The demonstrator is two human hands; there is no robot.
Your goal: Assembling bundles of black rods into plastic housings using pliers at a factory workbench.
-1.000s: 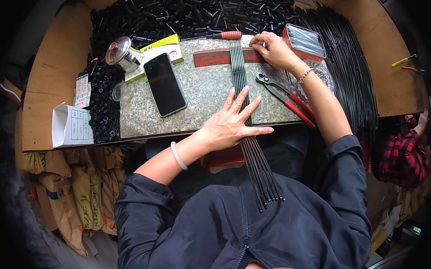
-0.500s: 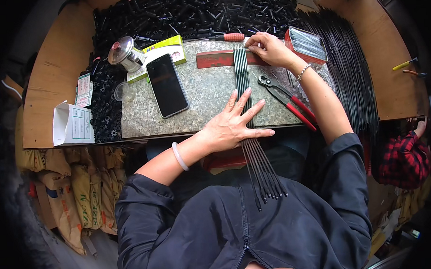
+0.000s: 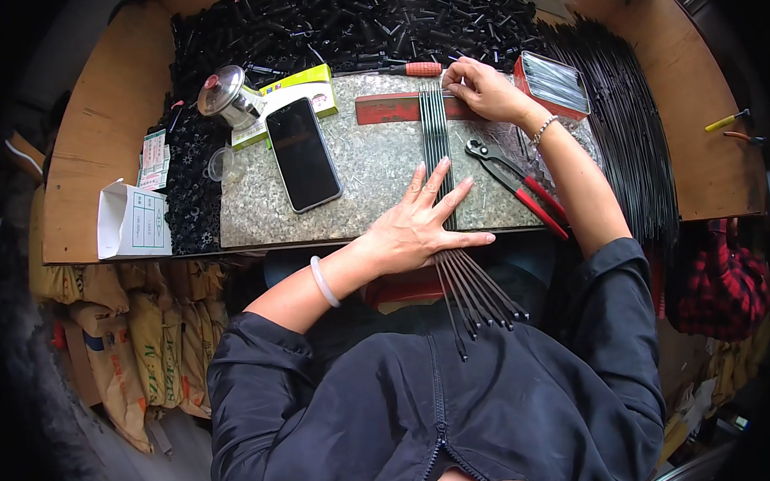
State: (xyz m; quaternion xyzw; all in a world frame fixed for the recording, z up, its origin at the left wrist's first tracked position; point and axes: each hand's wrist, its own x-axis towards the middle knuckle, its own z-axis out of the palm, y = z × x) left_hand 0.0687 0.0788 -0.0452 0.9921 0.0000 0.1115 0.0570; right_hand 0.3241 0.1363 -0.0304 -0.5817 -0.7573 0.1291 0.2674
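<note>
Seeing my left hand [image 3: 420,225] splayed over black rods [image 3: 436,135], I can't tell whether my right hand [image 3: 483,88] — upper centre — grips anything.

Wooden panels [image 3: 101,132]: brown, rising at upper left and upper right
Sacks [image 3: 115,364]: tan, crowded together, lower left
Floor [image 3: 189,447]: grey, lower left

From the wearer's head, a single wide fisheye view looks steeply down and slightly forward. The dark jacket [image 3: 348,403] lies closest, filling the near side; beyond it, around the middle, come the left hand [image 3: 410,231], the stone slab [image 3: 370,177] and the right hand [image 3: 484,89]. The left wooden wall [image 3: 102,149] and right wooden wall [image 3: 694,111] curve toward the rim.
</note>
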